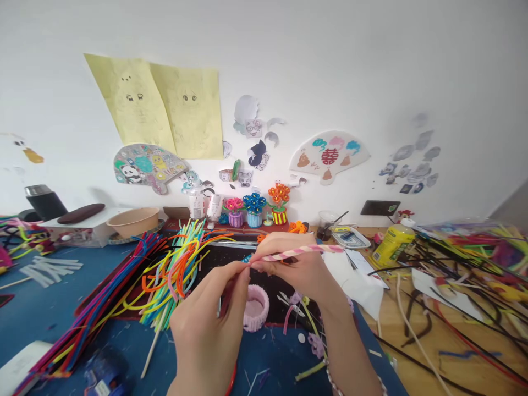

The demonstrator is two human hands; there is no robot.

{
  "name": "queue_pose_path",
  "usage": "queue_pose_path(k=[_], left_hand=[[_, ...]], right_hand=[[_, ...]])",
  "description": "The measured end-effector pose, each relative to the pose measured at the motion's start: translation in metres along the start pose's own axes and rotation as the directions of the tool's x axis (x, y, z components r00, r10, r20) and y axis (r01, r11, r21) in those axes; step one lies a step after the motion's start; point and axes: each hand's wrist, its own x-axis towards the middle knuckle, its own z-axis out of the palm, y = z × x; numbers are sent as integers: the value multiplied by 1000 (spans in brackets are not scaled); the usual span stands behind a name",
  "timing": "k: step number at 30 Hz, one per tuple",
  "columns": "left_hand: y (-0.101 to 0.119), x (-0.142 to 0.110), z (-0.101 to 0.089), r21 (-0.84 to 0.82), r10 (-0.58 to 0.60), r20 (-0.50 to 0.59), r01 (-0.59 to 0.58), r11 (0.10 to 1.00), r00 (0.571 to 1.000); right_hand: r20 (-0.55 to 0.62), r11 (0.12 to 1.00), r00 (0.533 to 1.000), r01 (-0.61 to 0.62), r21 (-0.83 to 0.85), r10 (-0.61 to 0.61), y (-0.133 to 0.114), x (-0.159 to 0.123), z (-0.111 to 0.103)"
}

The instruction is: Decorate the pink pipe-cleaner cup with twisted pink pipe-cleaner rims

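Observation:
A twisted pink-and-white pipe cleaner (303, 252) runs across my fingers, its free end pointing right. My right hand (295, 269) pinches it between thumb and fingers. At its left end, the thumb and forefinger of my left hand (212, 316) are pressed together on the tip, meeting the right fingertips. Below and between the hands, a small round pink pot made of pipe cleaners (256, 308) sits on the table. Under my right forearm lie scissors (291, 302) and a purple pipe-cleaner flower (317, 345) on a yellow-green stem.
Bundles of coloured pipe cleaners (177, 275) spread to the left. Potted pipe-cleaner flowers (254, 204) line the back by the wall. On the right stand a yellow bottle (394, 242) and scattered black pipe cleaners (416, 319). A beige bowl (132, 221) rests at back left.

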Motion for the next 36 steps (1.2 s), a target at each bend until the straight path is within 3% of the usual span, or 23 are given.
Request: queue_pose_path(k=[5, 11, 17, 21, 29, 36], left_hand=[[5, 4, -2, -4, 91, -23, -92, 996, 996], [5, 4, -6, -61, 73, 33, -71, 996, 997], [-7, 1, -8, -49, 0, 73, 3, 999, 997], [-9, 2, -6, -63, 15, 74, -10, 998, 997], [-11, 6, -5, -53, 58, 128, -52, 997, 990], [-9, 6, -6, 22, 167, 53, -169, 985, 984]], right_hand=[[3, 999, 999, 39, -12, -39, 0, -2, 0], [-24, 996, 995, 93, 3, -93, 4, -1, -1], [60, 999, 998, -16, 35, 14, 7, 1, -7], [135, 1000, 991, -18, 3, 17, 3, 2, -8], [118, 999, 993, -12, -33, 15, 3, 1, -3], [122, 1000, 993, 7, -7, -6, 1, -1, -7]])
